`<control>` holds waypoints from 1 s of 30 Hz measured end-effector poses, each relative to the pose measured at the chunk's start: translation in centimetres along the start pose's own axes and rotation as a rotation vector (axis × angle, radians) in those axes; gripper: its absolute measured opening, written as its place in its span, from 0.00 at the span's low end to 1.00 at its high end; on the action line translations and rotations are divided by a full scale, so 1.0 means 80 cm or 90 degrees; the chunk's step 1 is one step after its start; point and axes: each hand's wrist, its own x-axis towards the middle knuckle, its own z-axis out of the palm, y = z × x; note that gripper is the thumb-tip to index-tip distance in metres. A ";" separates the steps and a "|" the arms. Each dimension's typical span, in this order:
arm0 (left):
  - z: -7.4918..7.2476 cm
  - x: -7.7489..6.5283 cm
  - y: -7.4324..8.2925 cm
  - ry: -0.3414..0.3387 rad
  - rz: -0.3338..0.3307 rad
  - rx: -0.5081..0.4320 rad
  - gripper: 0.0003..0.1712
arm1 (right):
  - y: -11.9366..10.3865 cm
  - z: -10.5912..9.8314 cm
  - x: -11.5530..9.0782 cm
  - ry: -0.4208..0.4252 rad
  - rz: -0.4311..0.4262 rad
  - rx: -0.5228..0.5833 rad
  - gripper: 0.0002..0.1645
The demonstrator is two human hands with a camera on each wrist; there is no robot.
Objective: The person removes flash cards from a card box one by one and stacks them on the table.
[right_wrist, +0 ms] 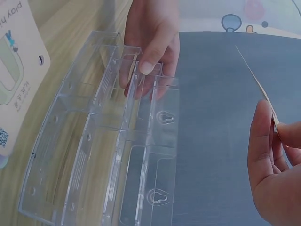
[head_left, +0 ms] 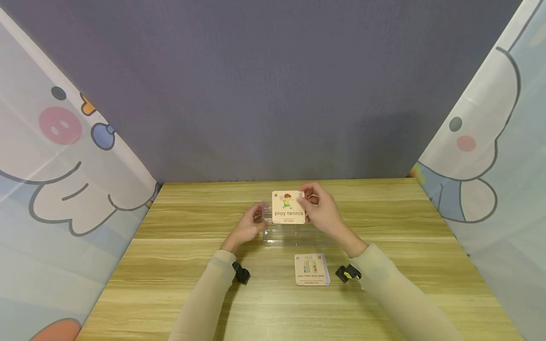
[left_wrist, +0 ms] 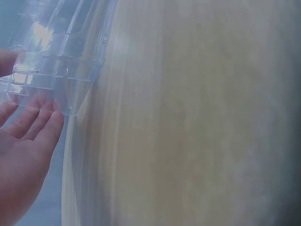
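My right hand point(head_left: 323, 208) pinches a square picture card point(head_left: 288, 207) reading "play tennis" between thumb and fingers, above the rack. Seen from the right wrist, that card point(right_wrist: 256, 82) is edge-on and apart from the rack. A clear plastic tiered rack point(right_wrist: 89, 117), with several stepped compartments and keyhole slots at its back, stands on the table. At its left end, my left hand point(head_left: 249, 226) grips it, thumb in front and fingers behind the see-through wall point(left_wrist: 61, 89). A small stack of cards point(head_left: 310, 270), topped by "play hide-and-seek", lies in front of the rack.
The wooden table point(head_left: 170, 279) runs back to a dark grey wall panel point(head_left: 264, 94). Cartoon-printed curtains point(head_left: 25, 118) hang at both sides. Black wrist cameras point(head_left: 241, 273) sit on both wrists, the right one close beside the card stack.
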 end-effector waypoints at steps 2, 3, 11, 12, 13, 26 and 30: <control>0.000 0.000 0.000 -0.001 0.000 -0.001 0.33 | -0.002 -0.001 -0.001 -0.001 -0.002 0.005 0.14; 0.000 0.000 0.000 -0.001 0.002 -0.001 0.33 | -0.003 -0.002 -0.003 -0.001 -0.001 0.010 0.14; -0.001 0.000 0.001 -0.005 0.011 -0.009 0.33 | -0.005 -0.007 -0.011 0.000 0.004 0.035 0.15; -0.001 0.000 0.000 -0.005 0.010 -0.010 0.33 | -0.005 -0.008 -0.012 0.001 0.005 0.036 0.15; -0.001 0.000 0.000 -0.005 0.011 -0.009 0.33 | -0.005 -0.008 -0.013 0.002 0.006 0.036 0.16; -0.003 0.000 0.010 -0.039 0.011 -0.017 0.33 | -0.002 -0.016 -0.022 -0.004 0.010 0.049 0.15; -0.007 -0.008 0.036 -0.058 0.009 -0.015 0.33 | -0.002 -0.018 -0.025 -0.007 0.013 0.055 0.15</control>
